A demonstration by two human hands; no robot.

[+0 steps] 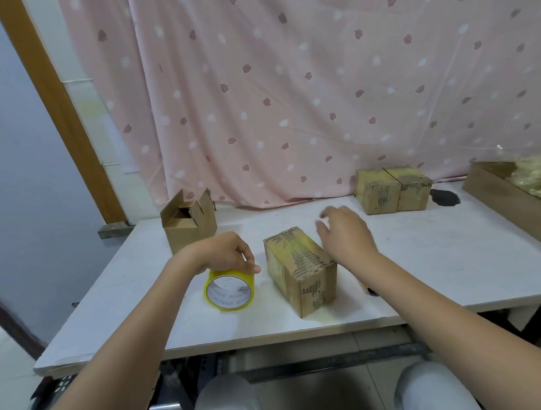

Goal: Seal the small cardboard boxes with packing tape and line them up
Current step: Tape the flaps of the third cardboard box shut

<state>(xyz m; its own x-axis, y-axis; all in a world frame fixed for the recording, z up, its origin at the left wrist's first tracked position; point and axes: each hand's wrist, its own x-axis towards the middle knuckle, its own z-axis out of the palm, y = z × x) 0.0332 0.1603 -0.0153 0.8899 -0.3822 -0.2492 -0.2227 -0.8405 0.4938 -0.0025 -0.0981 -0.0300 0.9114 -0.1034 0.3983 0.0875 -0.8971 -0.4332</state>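
A taped cardboard box [299, 268] stands near the front middle of the white table [418, 261]. Left of it a yellow tape roll [230, 290] stands on its edge, and my left hand [226, 252] grips its top. My right hand [347, 232] hovers just right of the box with relaxed, spread fingers, holding nothing. An open box [188, 224] with raised flaps stands at the back left. Two sealed boxes [393, 189] sit side by side at the back right.
A pink patterned curtain [290, 96] hangs behind the table. A long cardboard tray [514, 193] with yellowish plastic lies at the right edge. A dark stain [444, 196] marks the table beside the sealed boxes. A small yellow-black object [368, 289] peeks from under my right forearm.
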